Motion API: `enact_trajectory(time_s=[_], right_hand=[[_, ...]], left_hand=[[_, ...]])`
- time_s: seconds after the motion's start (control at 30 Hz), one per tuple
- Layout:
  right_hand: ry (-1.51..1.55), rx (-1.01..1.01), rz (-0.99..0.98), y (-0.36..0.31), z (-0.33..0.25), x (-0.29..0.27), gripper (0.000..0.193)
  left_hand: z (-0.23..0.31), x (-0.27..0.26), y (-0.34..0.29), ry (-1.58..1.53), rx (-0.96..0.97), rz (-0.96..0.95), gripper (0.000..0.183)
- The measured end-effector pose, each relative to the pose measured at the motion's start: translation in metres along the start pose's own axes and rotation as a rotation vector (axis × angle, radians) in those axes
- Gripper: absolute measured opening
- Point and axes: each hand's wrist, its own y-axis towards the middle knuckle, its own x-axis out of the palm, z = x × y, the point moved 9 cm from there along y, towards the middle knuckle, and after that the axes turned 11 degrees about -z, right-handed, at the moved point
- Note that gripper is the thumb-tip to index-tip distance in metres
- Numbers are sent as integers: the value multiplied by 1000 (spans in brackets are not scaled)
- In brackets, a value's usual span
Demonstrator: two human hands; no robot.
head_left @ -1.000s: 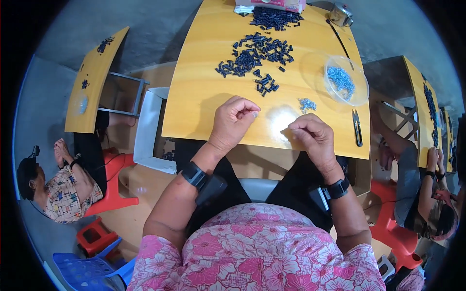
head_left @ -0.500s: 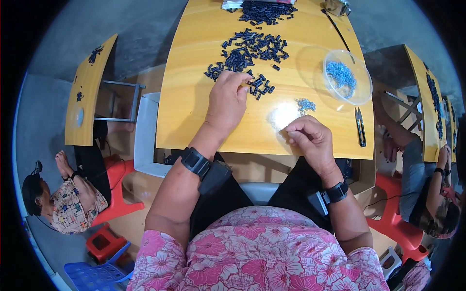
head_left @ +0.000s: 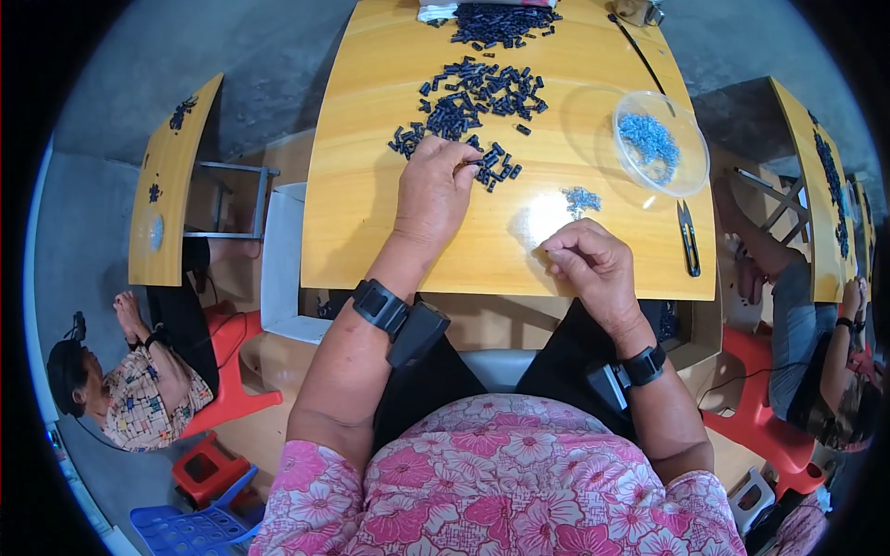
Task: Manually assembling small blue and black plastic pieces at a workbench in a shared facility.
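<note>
My left hand (head_left: 434,188) reaches over the near edge of the scattered small black plastic pieces (head_left: 482,97). Thumb and index finger are closed on one short black piece (head_left: 472,163), mostly covered by the fingers. Lower and to the right, my right hand (head_left: 595,267) hovers by the table's near edge in a pinch. Whatever it holds is too small to make out. Just beyond it lies a little heap of tiny shiny bluish parts (head_left: 581,199). More such parts (head_left: 649,144) fill the bottom of a round clear plastic bowl (head_left: 691,153).
Black-handled thread snips (head_left: 688,239) lie at the table's right edge. A thin black rod (head_left: 640,51) and a metal-topped container (head_left: 640,11) sit at the far right. An open cardboard box (head_left: 283,259) stands left of the table (head_left: 357,241). Other people work at tables on both sides.
My left thumb and index finger have closed on a black piece; half a second ago they were apart above the pieces. My right hand keeps its pinch in nearly the same place.
</note>
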Motion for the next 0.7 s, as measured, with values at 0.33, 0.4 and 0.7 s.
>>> enact_trajectory(time_s=[0.33, 0.4, 0.7], right_hand=[[-6, 1, 19, 1, -1, 0, 8], [3, -5, 23, 1, 1, -1, 8], [-32, -3, 7, 1, 3, -1, 8]], left_hand=[[-5, -3, -7, 8, -5, 54, 11], [-6, -4, -9, -83, -40, 55, 9], [-6, 0, -48, -369, -141, -5, 10]])
